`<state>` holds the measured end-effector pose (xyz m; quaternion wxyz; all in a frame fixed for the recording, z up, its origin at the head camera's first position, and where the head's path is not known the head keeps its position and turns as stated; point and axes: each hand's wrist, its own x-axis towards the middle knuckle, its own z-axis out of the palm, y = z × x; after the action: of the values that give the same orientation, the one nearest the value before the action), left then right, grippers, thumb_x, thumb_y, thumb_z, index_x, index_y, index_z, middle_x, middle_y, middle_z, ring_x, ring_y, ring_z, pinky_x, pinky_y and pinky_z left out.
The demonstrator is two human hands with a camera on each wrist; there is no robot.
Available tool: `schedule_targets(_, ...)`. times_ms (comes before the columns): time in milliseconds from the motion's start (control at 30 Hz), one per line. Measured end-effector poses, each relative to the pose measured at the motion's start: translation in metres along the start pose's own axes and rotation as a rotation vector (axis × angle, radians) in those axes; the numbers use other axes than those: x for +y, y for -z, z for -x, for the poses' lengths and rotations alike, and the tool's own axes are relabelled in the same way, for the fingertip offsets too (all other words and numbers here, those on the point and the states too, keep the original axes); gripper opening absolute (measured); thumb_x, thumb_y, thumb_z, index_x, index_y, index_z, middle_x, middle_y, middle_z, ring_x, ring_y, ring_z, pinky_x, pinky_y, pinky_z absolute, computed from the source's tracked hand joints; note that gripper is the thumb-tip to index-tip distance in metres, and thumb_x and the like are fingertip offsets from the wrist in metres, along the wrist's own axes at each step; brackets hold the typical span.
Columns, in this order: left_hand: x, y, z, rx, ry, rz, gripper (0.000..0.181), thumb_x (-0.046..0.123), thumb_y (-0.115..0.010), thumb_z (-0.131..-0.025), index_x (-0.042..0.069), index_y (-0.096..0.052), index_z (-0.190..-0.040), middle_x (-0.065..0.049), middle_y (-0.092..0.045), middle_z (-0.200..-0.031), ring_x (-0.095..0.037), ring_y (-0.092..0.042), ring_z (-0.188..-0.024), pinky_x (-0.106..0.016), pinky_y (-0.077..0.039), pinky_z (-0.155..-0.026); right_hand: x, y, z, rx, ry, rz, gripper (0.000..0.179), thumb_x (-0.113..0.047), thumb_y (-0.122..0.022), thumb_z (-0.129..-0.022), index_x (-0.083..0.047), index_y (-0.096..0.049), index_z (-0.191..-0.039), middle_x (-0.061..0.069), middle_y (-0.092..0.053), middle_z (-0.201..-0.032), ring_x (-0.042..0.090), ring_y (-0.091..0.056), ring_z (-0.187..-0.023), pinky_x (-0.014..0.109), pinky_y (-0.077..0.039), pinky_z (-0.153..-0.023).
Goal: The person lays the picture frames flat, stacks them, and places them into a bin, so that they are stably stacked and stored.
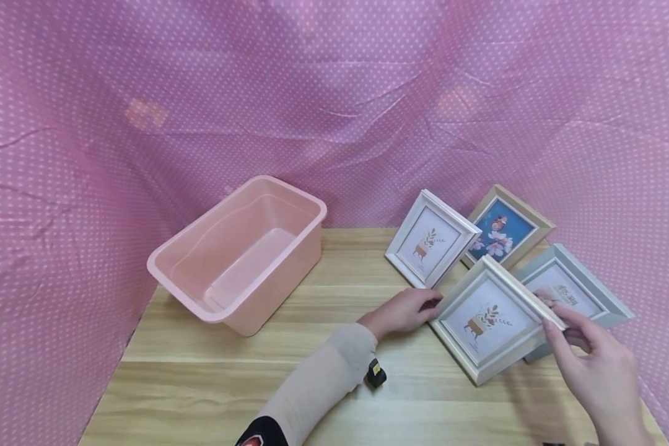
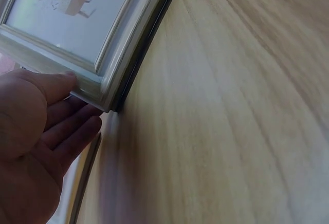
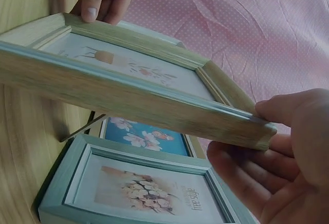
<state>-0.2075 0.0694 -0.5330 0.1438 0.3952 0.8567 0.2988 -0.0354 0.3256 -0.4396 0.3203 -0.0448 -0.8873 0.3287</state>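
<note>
A cream picture frame (image 1: 487,319) with a potted-plant print leans between my two hands. My left hand (image 1: 401,311) pinches its lower left corner, with the thumb on the front in the left wrist view. At the opposite upper corner, my right hand (image 1: 599,362) grips the edge, thumb in front and fingers behind. Right behind it stands a blue-grey picture frame (image 3: 149,188) with a bouquet print, partly covered. A white picture frame (image 1: 432,241) with a similar plant print stands farther back, and beside it a tan picture frame (image 1: 507,232) shows blossoms on blue.
A pink plastic tub (image 1: 287,285) sits at the left rear of the wooden table (image 1: 201,384). Pink dotted cloth (image 1: 334,93) hangs behind the table and along both sides. A small black device (image 1: 375,374) is on the left sleeve.
</note>
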Motion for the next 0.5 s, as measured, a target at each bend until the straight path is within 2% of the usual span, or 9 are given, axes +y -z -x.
schedule_targets(33,0.0000,-0.0007,-0.0001,0.001,0.003,-0.001,0.035,0.022,-0.064,-0.109,0.013,-0.066,-0.143,-0.001,-0.076,-0.130,-0.006,-0.070,-0.118,-0.016,-0.053,-0.108,0.0006,-0.0007,0.0003,0.007,0.005,-0.017,0.035,0.005,-0.083,-0.084,0.009,-0.075,-0.118,-0.034,-0.072,-0.104,-0.037,-0.047,-0.086,-0.009,-0.040,-0.075)
schedule_targets(100,0.0003,-0.0014,0.0000,0.003,0.012,0.011,0.035,0.022,-0.064,-0.109,0.013,-0.067,-0.143,-0.001,-0.076,-0.131,-0.007,-0.070,-0.118,-0.017,-0.053,-0.109,0.0018,-0.0020,0.0008,0.022,0.016,-0.047,0.035,0.008,-0.083,-0.083,0.010,-0.075,-0.116,-0.045,-0.060,-0.109,-0.036,-0.049,-0.086,-0.008,-0.043,-0.073)
schedule_targets(267,-0.0001,-0.0036,0.0002,0.009,0.029,0.030,0.035,0.022,-0.065,-0.109,0.013,-0.067,-0.143,-0.001,-0.076,-0.130,-0.007,-0.070,-0.118,-0.017,-0.053,-0.108,0.0024,-0.0033,0.0007,0.039,0.030,-0.055,0.033,0.009,-0.083,-0.082,0.011,-0.075,-0.114,-0.046,-0.058,-0.108,-0.036,-0.049,-0.086,-0.008,-0.043,-0.073)
schedule_targets(300,-0.0001,-0.0039,0.0001,0.011,0.030,0.027,0.035,0.023,-0.065,-0.109,0.013,-0.067,-0.142,-0.001,-0.076,-0.130,-0.007,-0.070,-0.117,-0.018,-0.054,-0.108,0.0019,-0.0032,0.0007,0.039,0.023,-0.052,0.033,0.009,-0.083,-0.082,0.011,-0.075,-0.114,-0.052,-0.051,-0.108,-0.037,-0.049,-0.086,-0.008,-0.043,-0.073)
schedule_targets(333,0.0001,-0.0041,0.0000,0.013,0.032,0.025,0.035,0.023,-0.065,-0.109,0.013,-0.067,-0.143,0.000,-0.076,-0.130,-0.006,-0.070,-0.117,-0.018,-0.054,-0.108,0.0013,-0.0028,0.0006,0.038,0.018,-0.053,0.033,0.009,-0.083,-0.083,0.011,-0.075,-0.115,-0.052,-0.050,-0.107,-0.036,-0.049,-0.086,-0.008,-0.044,-0.074)
schedule_targets(500,0.0040,-0.0005,0.0015,0.031,0.050,0.006,0.038,0.027,-0.064,-0.109,0.016,-0.065,-0.146,0.001,-0.074,-0.133,-0.007,-0.069,-0.119,-0.020,-0.054,-0.110,-0.0022,-0.0002,-0.0008,0.042,-0.011,-0.080,0.033,0.012,-0.082,-0.084,0.013,-0.074,-0.116,-0.052,-0.052,-0.104,-0.035,-0.052,-0.086,-0.007,-0.045,-0.075)
